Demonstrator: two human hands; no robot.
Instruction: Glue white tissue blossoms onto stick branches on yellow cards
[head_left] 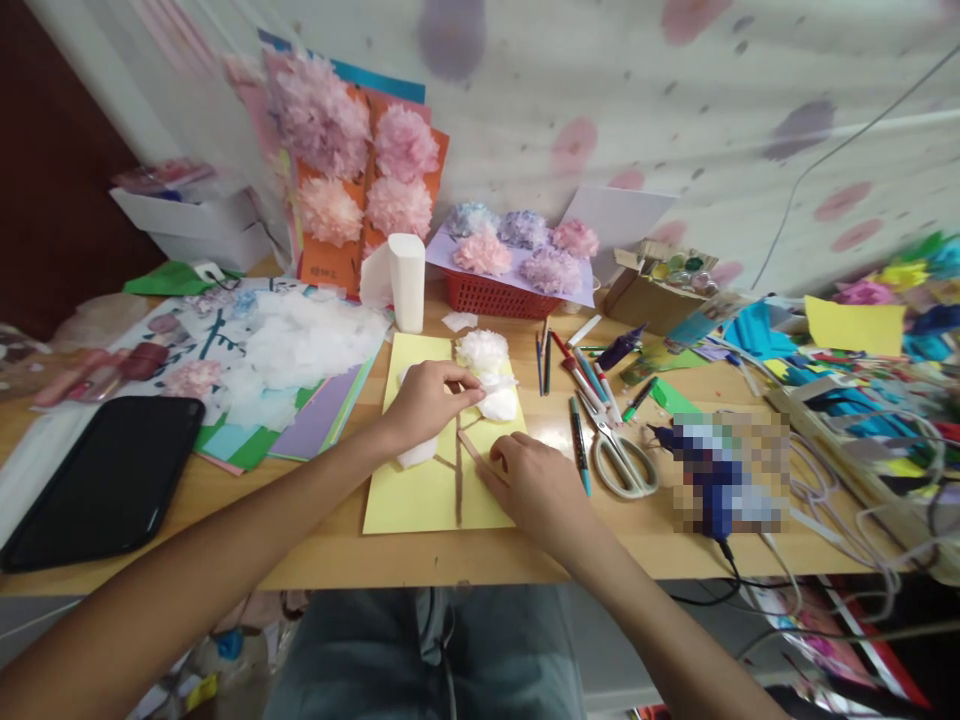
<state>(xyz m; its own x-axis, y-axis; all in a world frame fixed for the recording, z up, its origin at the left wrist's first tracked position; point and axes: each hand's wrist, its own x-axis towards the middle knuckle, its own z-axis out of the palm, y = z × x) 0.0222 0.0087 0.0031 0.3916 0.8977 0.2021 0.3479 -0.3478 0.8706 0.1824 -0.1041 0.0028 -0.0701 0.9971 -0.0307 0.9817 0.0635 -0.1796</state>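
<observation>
A yellow sheet lies in front of me, with thin brown branch lines drawn on it. A fluffy white tissue flower sits near its upper right. Just below that is a piece of white tissue paper, pinched at its left edge by the fingertips of my left hand. Another white wad shows partly from under my left wrist. My right hand rests on the sheet's right side, one finger stretched along the paper and others bent, with nothing visible in it.
White-handled scissors, markers and a blurred blue glue gun lie to the right. A tablet and a tissue pile are left. Behind stand a white bottle-like container and a red basket with paper flowers.
</observation>
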